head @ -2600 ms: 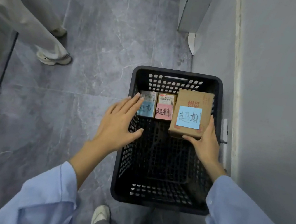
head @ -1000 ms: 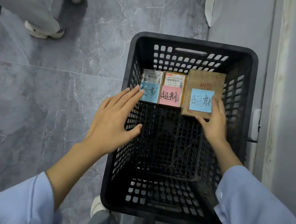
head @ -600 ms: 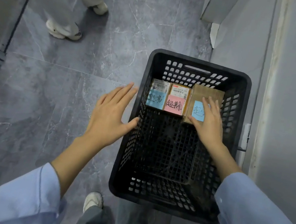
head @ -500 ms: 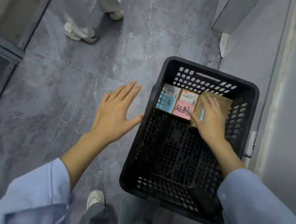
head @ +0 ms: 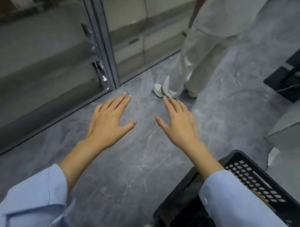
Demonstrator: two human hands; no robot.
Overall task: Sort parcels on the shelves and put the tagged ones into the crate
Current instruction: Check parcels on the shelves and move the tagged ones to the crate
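Bare grey floor [head: 137, 160] is lying open beneath and between the left hand [head: 107, 120] and the right hand [head: 177, 126]. A metal shelf post [head: 98, 26] is standing close on the left, another person's legs [head: 198, 62] are blocking the way straight ahead, and the black crate [head: 252, 178] is sitting low on the right, under the sleeve [head: 246, 217].

Soft, even, dim light, faint shadows, motion blur over the whole view, edges bent by the wide lens.

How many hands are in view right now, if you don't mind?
2. The left hand is spread above the floor; the right hand is beside it, also spread, empty, up-left of the black crate. The hands of the bystander cannot be made out.
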